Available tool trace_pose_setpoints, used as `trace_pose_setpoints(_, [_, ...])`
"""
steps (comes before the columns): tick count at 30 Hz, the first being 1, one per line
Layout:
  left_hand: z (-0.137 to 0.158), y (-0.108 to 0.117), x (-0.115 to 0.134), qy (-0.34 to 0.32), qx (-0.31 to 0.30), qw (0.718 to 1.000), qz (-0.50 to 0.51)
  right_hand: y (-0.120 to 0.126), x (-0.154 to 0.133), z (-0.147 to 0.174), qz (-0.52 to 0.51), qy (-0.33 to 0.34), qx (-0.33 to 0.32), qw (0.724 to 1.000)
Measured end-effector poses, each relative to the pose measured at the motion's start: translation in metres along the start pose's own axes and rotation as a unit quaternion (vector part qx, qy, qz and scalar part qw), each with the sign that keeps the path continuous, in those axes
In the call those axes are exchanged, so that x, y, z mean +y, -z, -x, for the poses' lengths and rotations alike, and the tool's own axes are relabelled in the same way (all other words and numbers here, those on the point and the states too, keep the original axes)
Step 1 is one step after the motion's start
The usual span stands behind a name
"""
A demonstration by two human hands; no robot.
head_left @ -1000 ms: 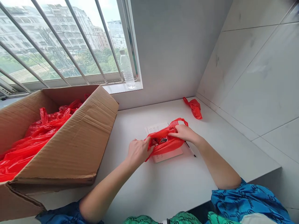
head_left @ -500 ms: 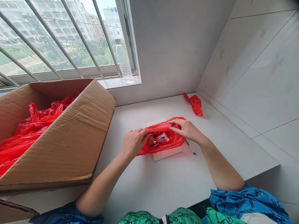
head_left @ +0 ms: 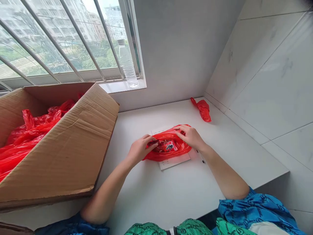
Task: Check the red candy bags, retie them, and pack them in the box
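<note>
A red plastic bag (head_left: pixel 161 157) lies on the white table, its mouth spread wide toward me. Inside it several small red packets (head_left: pixel 169 146) with dark lettering show. My left hand (head_left: pixel 140 148) pinches the bag's left end between thumb and fingers. At the opposite end, my right hand (head_left: pixel 189 135) grips the upper right rim with fingers bent over the plastic. Beneath the bag, part of a white sheet or pad of paper (head_left: pixel 174 162) sticks out. The tip of a pen (head_left: pixel 203 161) shows to the right of the paper.
A large cardboard box (head_left: pixel 66 153) full of red plastic bags (head_left: pixel 31 130) stands on the left. Toward the back right of the table (head_left: pixel 239 156) lies a small knotted red bag (head_left: pixel 203 110). A clear water bottle (head_left: pixel 128 65) stands on the sill by the barred window.
Both hands have drawn slightly closer together, and the bag's mouth has narrowed. The whole view has shifted a little.
</note>
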State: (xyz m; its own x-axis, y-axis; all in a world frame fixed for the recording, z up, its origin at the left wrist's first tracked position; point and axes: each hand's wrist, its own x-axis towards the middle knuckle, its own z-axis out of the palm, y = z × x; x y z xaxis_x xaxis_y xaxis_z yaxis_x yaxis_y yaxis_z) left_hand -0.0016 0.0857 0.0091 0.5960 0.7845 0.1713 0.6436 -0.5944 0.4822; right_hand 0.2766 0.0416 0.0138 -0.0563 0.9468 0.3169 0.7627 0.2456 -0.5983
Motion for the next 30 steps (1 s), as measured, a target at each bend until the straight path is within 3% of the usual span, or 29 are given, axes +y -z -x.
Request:
trace_pose_setpoints(4, [-0.001,0.008,0.003,-0.003,0.090,0.983,0.160,0.000,-0.034,0.009,-0.096,0.017,0.055,0.994])
trace_pose_setpoints(6, [0.000,0.011,0.010,0.027,0.122,0.953,0.278,-0.005,-0.049,0.015,-0.161,0.019,0.029,0.986])
trace_pose_setpoints(10, [0.006,0.012,0.030,0.063,0.120,0.886,0.443,-0.018,-0.065,0.021,-0.289,-0.025,-0.045,0.956])
trace_pose_setpoints(15, [0.015,0.010,0.043,0.064,0.150,0.845,0.509,-0.024,-0.064,0.021,-0.426,-0.064,-0.024,0.902])
trace_pose_setpoints(23, [0.019,0.002,0.051,0.086,0.159,0.770,0.612,-0.016,-0.065,0.023,-0.445,-0.040,0.005,0.895])
trace_pose_setpoints(26, [0.019,0.004,0.051,0.098,0.116,0.773,0.616,-0.015,-0.063,0.023,-0.443,-0.052,-0.001,0.895])
trace_pose_setpoints(30, [0.018,0.008,0.049,0.089,0.097,0.814,0.565,-0.016,-0.063,0.025,-0.426,-0.054,-0.017,0.903])
